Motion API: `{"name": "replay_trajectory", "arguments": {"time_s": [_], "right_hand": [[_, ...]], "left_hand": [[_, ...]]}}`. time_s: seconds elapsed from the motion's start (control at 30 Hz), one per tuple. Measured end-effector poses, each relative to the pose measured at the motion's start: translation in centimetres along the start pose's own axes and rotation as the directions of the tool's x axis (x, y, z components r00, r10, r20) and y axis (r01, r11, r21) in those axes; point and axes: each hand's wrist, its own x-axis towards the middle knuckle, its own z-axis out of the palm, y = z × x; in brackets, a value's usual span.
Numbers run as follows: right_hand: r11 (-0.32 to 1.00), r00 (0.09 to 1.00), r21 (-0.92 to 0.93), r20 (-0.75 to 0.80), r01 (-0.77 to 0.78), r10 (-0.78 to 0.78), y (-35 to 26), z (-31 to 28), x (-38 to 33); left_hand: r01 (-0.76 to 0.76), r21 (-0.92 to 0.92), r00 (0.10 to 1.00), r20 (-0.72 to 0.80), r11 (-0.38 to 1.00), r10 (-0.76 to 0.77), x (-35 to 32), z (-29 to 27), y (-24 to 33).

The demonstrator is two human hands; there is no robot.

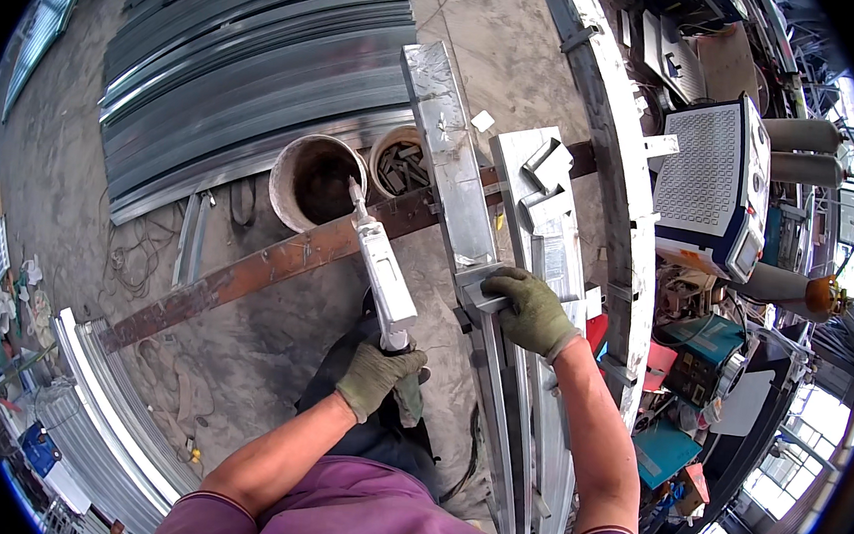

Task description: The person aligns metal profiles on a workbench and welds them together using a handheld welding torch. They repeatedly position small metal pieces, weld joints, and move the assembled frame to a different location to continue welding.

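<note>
My left hand (378, 376), in a green work glove, is closed round the grip end of a white handheld welding gun (384, 274). The gun's narrow nozzle points away from me, above a rusty steel bar (256, 276). My gloved right hand (534, 314) grips a short metal piece (479, 283) lying across a long galvanized metal profile (460, 204). Part of that piece is hidden under the fingers. Just right of the profile runs another metal beam (547, 238), with short cut channel pieces (547, 166) on its far end.
Beyond the rusty bar stand a white bucket (286, 211) and a smaller bucket (385, 143) of metal offcuts. Long metal sheets (262, 73) are stacked at the far left. A thick beam (614, 181) runs along the right, beside a white machine cabinet (697, 178) and gas cylinders (801, 168).
</note>
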Motion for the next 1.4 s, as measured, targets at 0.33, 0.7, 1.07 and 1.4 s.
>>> {"name": "replay_trajectory", "arguments": {"time_s": [0.33,0.7,1.07,1.4], "right_hand": [[0.978,0.993,0.178,-0.032,-0.106,0.114,-0.1,0.5,-0.6],[0.958,0.893,0.258,-0.392,-0.124,0.221,-0.5,1.0,-5.1],[0.176,0.029,0.489,-0.293,-0.855,0.956,9.2,12.2,-31.7],[0.368,0.336,-0.017,-0.450,-0.930,0.827,18.1,15.4,-33.5]], "left_hand": [[-0.372,0.291,0.927,0.167,0.881,0.336,2.5,3.7,2.8],[-0.291,0.370,0.906,0.402,0.882,0.131,6.0,7.5,7.6],[-0.453,0.364,0.866,0.396,0.814,0.305,7.6,7.8,5.5],[-0.469,0.351,0.871,0.339,0.811,0.357,7.3,8.7,4.9]]}}
